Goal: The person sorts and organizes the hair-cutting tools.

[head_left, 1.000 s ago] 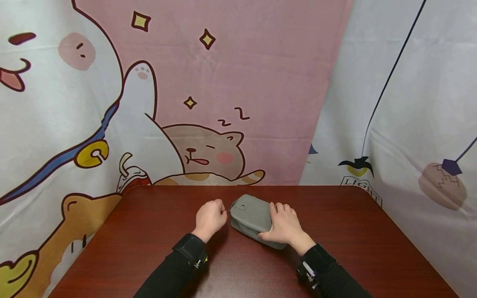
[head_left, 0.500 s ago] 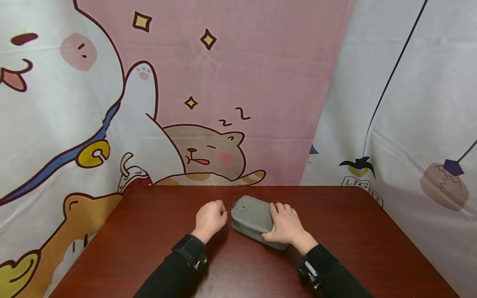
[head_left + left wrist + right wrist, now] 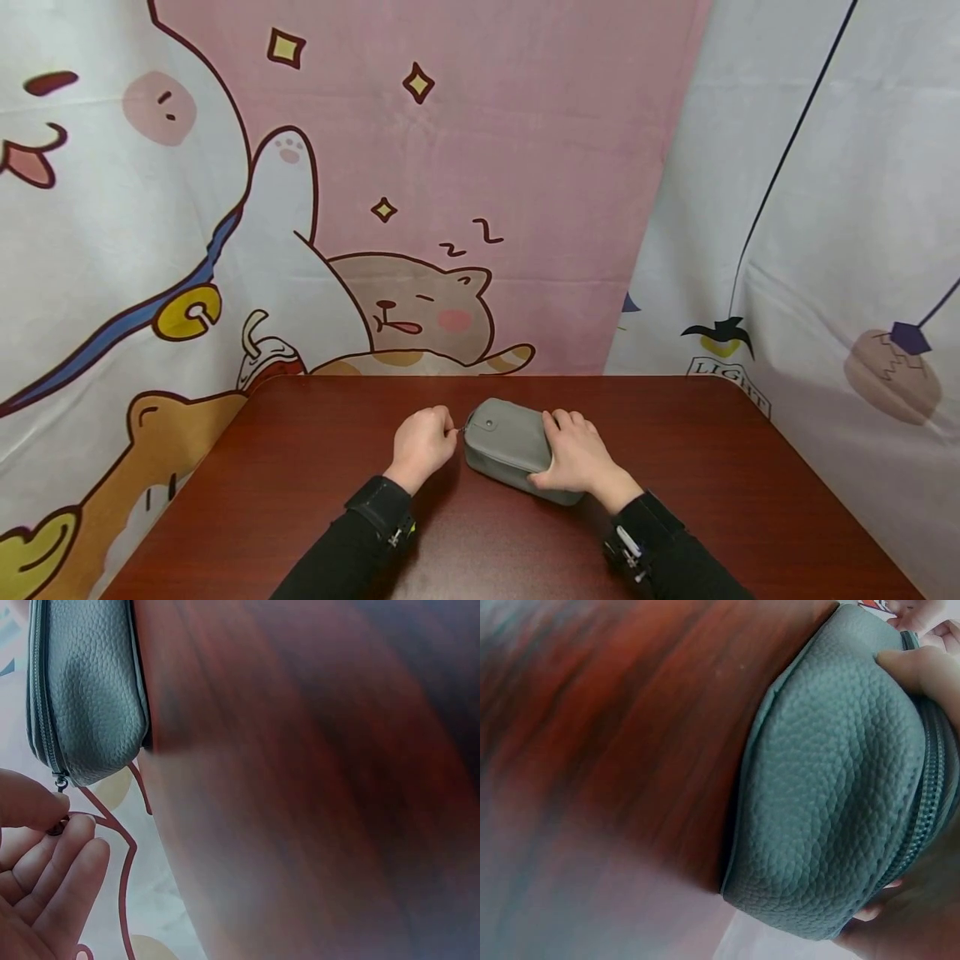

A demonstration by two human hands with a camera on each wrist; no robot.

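A grey pebbled zip pouch (image 3: pixel 504 440) lies at a slant on the table, with a snap tab on its top near the left end. My left hand (image 3: pixel 422 446) is beside that end and pinches the small zipper pull (image 3: pixel 61 782) between thumb and fingers. The zipper (image 3: pixel 932 780) runs along the pouch's upper side edge and looks closed where it shows. My right hand (image 3: pixel 579 458) grips the pouch's right end, the thumb on the near side and the fingers over the top. The fingers' far ends are partly hidden in the right wrist view.
The dark red-brown wooden table (image 3: pixel 675 517) spreads around the pouch. Behind its far edge hangs a cloth (image 3: pixel 555 167) printed with cartoon animals. Black cuffs with wrist straps (image 3: pixel 382 508) cover both forearms.
The right hand and the pouch's right end have shifted very slightly to the right. The left hand keeps its pinch on the zipper pull in nearly the same place.
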